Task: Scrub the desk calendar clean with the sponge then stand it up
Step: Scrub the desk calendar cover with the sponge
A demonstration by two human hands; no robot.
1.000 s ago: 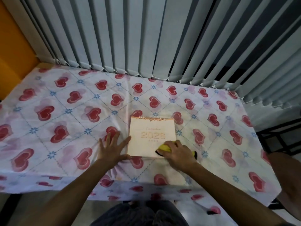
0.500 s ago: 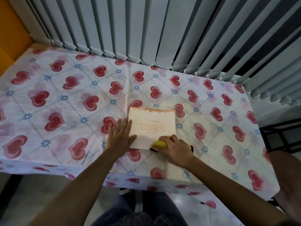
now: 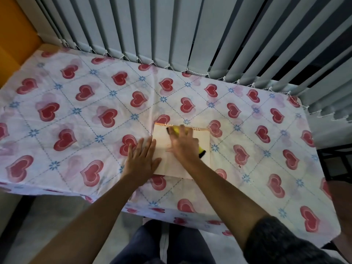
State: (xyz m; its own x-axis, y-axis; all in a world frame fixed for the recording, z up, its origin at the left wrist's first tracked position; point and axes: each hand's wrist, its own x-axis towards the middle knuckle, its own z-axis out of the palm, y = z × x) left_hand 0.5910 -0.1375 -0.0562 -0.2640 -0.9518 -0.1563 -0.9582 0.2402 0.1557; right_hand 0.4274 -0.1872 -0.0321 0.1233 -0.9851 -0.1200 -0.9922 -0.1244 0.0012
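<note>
A cream desk calendar [image 3: 203, 147] with a spiral binding along its far edge lies flat on the table. My right hand [image 3: 183, 144] presses a yellow sponge [image 3: 176, 130] with a dark underside onto the calendar's middle, reaching toward the binding; the hand is blurred and covers most of the sponge and the printed cover text. My left hand [image 3: 142, 159] lies flat with fingers spread on the tablecloth at the calendar's left edge, its thumb resting on the lower left corner.
A tablecloth [image 3: 76, 111] with red hearts and blue flowers covers the table. Grey vertical blinds [image 3: 171, 35] hang along the far edge. An orange wall [image 3: 15, 35] stands at the far left. My knees show below the near table edge.
My right hand has slid the sponge from the calendar's near edge up across the cover toward the binding. My left hand stays against the left edge. The camera has moved closer.
</note>
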